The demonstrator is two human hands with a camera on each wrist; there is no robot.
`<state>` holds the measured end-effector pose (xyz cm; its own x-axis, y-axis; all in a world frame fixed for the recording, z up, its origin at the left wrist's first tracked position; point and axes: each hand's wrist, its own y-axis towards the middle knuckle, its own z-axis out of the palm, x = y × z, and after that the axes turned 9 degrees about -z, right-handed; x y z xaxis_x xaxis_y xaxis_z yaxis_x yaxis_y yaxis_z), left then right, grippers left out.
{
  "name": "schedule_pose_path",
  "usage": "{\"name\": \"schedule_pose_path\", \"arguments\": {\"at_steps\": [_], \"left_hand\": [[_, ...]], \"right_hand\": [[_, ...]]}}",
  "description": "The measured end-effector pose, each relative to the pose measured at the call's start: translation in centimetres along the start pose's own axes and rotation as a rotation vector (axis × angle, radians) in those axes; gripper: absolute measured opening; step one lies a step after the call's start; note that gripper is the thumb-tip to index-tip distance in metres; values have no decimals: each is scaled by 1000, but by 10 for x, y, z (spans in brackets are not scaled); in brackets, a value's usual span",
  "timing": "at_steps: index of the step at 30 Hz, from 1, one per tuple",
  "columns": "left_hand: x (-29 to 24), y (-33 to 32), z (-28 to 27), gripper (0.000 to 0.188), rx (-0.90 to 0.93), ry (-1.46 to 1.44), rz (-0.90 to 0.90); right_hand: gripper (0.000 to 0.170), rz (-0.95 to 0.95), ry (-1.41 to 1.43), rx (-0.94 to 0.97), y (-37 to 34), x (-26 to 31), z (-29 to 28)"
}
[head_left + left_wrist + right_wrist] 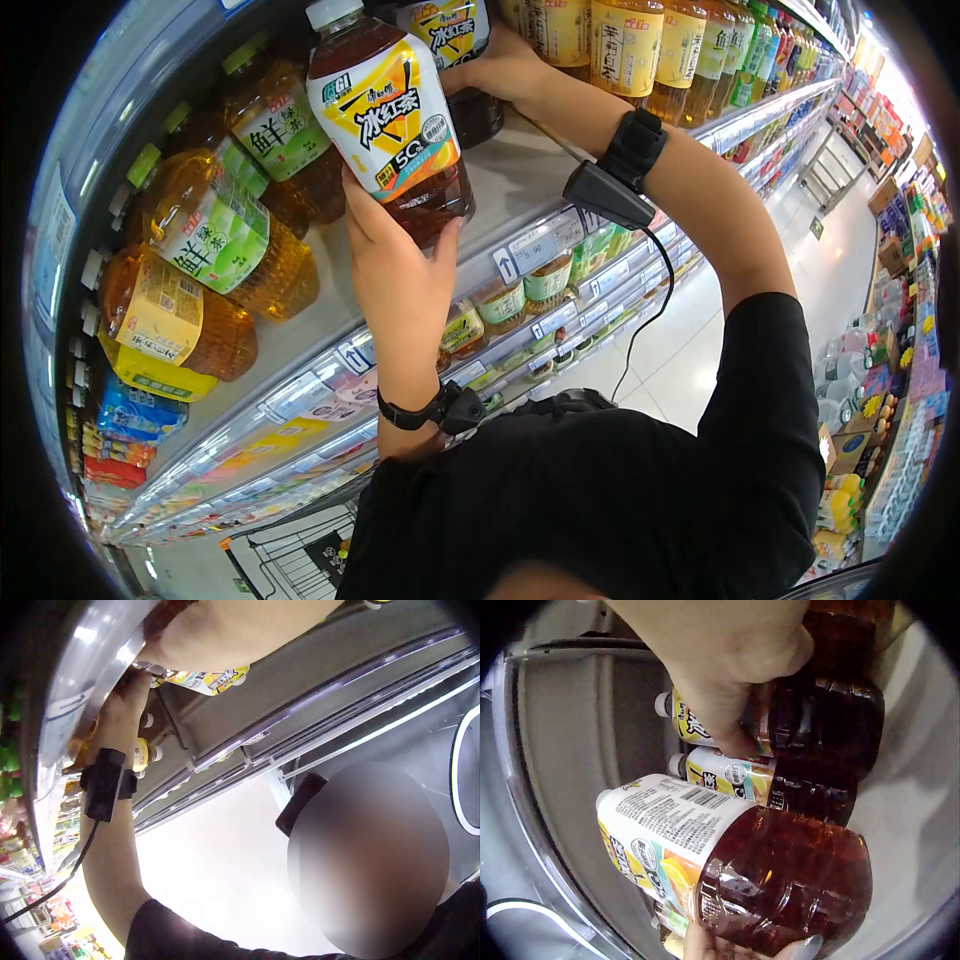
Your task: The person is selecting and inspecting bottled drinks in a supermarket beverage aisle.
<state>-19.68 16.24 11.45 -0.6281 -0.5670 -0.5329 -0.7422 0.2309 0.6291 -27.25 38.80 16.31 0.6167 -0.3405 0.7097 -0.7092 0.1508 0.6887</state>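
A large bottle of iced tea [385, 125] with a white and yellow label leans toward me in the head view. My left hand [400, 260] grips it low down, thumb near the base and fingers along the side. My right hand [505, 75] reaches to a matching bottle [447, 35] just behind it. In the right wrist view, the right hand [720, 656] comes down from above, its fingers curled against a bottle [821, 724] in the row. The held bottle [787, 877] lies nearest that camera.
Green tea bottles [280, 125] stand to the left on the same shelf, with yellow-labelled bottles [625, 45] to the right. Price tags line the shelf edge [535, 250]. Lower shelves hold more bottles. A shopping cart [290, 550] is at lower left, and an aisle floor [690, 370] runs at right.
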Motion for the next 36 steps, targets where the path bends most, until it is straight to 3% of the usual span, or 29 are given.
{"name": "schedule_pose_path", "arguments": {"at_steps": [6, 8, 11, 14, 17, 21, 26, 29, 30, 33, 36], "left_hand": [[2, 1, 2, 95, -16, -2, 38], [1, 1, 1, 95, -13, -5, 33], [4, 1, 2, 95, -21, 19, 56], [4, 1, 2, 96, -30, 92, 44], [6, 2, 3, 98, -18, 63, 40], [1, 4, 0, 98, 25, 51, -34], [3, 3, 1, 98, 19, 18, -26], [5, 3, 1, 98, 18, 21, -17], [5, 3, 1, 98, 32, 7, -28], [3, 5, -1, 97, 50, -40, -49], [3, 2, -1, 97, 39, -55, -51]], "right_hand": [[62, 139, 23, 106, -22, 51, -5], [59, 139, 18, 87, -27, 46, -5], [60, 27, -236, -92, -26, 27, -5], [67, 54, -95, -100, -20, 1, -10], [61, 51, -216, -106, -29, 23, -6], [75, 39, -117, -115, -29, 11, -13], [61, 83, -203, -109, -37, 31, -8], [76, 82, -185, -125, -40, 31, -10], [76, 153, -128, -62, -40, 38, -12], [57, 51, -154, -155, -45, 87, -3], [52, 17, -288, -77, -24, 113, -16]]}}
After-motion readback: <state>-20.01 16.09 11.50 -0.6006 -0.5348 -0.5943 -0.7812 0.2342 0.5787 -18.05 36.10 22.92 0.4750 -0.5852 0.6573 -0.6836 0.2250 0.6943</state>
